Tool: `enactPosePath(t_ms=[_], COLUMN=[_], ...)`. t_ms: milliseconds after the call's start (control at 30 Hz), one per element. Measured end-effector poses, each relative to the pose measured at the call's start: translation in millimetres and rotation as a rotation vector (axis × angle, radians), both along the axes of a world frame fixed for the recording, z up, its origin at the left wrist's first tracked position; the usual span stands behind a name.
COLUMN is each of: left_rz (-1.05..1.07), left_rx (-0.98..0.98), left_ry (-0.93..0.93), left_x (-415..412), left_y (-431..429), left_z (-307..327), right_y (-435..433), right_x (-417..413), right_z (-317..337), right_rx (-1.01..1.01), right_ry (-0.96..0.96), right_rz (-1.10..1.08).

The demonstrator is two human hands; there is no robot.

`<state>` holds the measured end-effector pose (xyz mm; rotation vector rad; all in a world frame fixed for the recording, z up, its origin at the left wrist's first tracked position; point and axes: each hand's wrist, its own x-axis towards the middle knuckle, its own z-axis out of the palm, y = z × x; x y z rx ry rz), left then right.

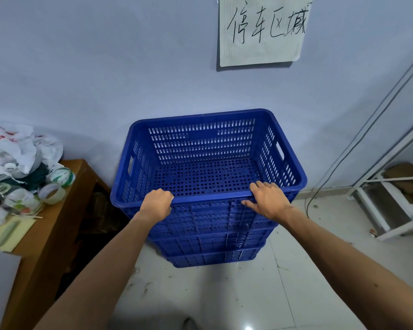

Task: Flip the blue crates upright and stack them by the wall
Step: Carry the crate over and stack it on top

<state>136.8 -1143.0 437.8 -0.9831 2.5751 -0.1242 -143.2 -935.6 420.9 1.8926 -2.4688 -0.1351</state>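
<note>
Centre frame, by the wall point(93, 79): left hand point(156, 204) and right hand point(268, 201) both clamp the near rim of the top crate point(200, 144). Looks light, stiff, perforated plastic; side handle slots point(280, 150) should give a surer grip.

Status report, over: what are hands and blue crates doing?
Near rim of top crate gripped by left hand and right hand. Upright on stack by wall. Nothing blocking.
</note>
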Motion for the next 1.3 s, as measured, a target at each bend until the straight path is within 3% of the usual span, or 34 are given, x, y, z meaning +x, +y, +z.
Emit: enactPosePath(t_ms=[133,767,1067,1300], left_rz=[-0.001,0.098,0.129,0.111], left_rx=[0.003,0.065,-0.222,-0.258], left_ry=[0.016,0.015,0.212,0.156], left_x=[0.1,-2.7,10.9,11.7], left_y=[-2.3,1.9,47.9,51.5], left_z=[-1.3,3.5,-12.8,-13.5], right_y=[-0.1,-3.0,3.1,-1.1], right_x=[1.9,8.1,20.5,21.3], right_z=[0.0,0.9,-3.7,-3.3], right_rx=[-0.094,0.019,0.008,-0.029], right_ry=[-0.044,0.013,0.04,0.02], right_rz=[-0.022,-0.089,-0.181,-0.185])
